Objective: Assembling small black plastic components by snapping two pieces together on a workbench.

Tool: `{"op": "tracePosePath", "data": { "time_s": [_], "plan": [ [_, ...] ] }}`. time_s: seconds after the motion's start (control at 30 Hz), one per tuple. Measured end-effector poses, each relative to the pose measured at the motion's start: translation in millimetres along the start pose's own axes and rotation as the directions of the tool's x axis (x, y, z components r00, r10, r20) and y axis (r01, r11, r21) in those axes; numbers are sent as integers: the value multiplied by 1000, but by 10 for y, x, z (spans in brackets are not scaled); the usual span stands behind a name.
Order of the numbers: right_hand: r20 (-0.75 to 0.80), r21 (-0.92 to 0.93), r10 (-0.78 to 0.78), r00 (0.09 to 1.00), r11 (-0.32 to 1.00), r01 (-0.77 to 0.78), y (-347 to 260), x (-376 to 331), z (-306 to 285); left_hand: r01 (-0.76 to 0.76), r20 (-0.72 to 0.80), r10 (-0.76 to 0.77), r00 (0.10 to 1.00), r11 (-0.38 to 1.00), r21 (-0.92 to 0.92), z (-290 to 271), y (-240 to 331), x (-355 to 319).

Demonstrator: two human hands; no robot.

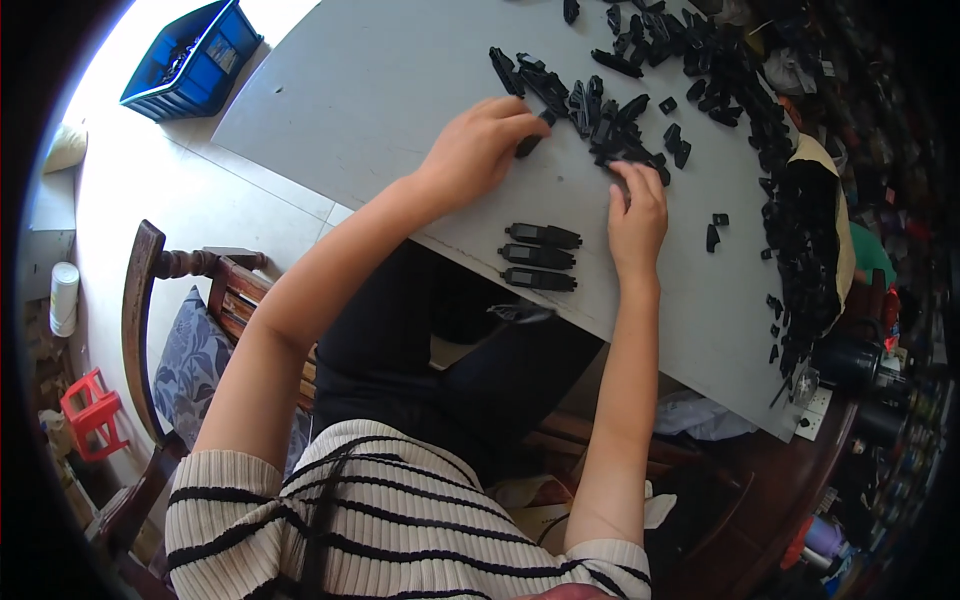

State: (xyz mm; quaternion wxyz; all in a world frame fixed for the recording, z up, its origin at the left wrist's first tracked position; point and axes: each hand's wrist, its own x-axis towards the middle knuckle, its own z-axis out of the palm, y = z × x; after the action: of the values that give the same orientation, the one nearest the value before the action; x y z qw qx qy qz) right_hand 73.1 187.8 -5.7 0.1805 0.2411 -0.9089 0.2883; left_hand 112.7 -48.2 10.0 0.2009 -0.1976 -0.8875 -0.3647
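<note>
My left hand (482,148) is closed on a small black plastic part (533,140), thumb and fingers pinching it just above the grey table. My right hand (638,212) is open, thumb apart from the other fingers. Its slightly blurred fingertips are at the near edge of a loose pile of black plastic parts (606,125), some of them long and narrow. Between my forearms, close to the table's front edge, three similar black pieces (541,257) lie side by side in a neat stack of rows.
More black parts (700,50) spread over the far side of the grey table (350,95) and down its right edge in a dense heap (800,250). A blue bin (200,65) stands on the floor at the far left. Nearby are a wooden chair (150,300) and a red stool (95,412).
</note>
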Motion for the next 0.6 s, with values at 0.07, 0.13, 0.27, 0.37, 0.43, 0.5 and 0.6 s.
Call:
{"op": "tracePosePath", "data": {
  "time_s": [0.07, 0.13, 0.27, 0.37, 0.43, 0.5, 0.6],
  "plan": [
    [51, -5, 38, 998, 999, -38, -44, -23, -11, 80, -6, -80, 997, 990, 118, 16, -39, 43],
    [39, -32, 44, 998, 999, -43, -227, -59, -63, 31, 94, -41, 995, 994, 105, 62, -86, 27],
    [9, 53, -24, 1000, 998, 23, -103, -153, -6, -15, 60, 7, 998, 991, 136, 121, -94, 22],
    [180, 723, 460, 869, 537, -434, -203, -151, -80, -97, 20, 95, 995, 961, 260, 98, -32, 71],
    [362, 872, 512, 779, 109, -477, -192, -163, -162, -13, 233, 5, 972, 999, 32, 105, 31, 74],
    [392, 866, 526, 755, 64, -495, -234, -161, -196, 8, 249, 5, 968, 999, -50, 159, 41, 33],
    [503, 788, 449, 739, 113, -605, -374, -170, -172, -8, 196, 42, 980, 985, -172, 212, 16, -5]
  ]
}}
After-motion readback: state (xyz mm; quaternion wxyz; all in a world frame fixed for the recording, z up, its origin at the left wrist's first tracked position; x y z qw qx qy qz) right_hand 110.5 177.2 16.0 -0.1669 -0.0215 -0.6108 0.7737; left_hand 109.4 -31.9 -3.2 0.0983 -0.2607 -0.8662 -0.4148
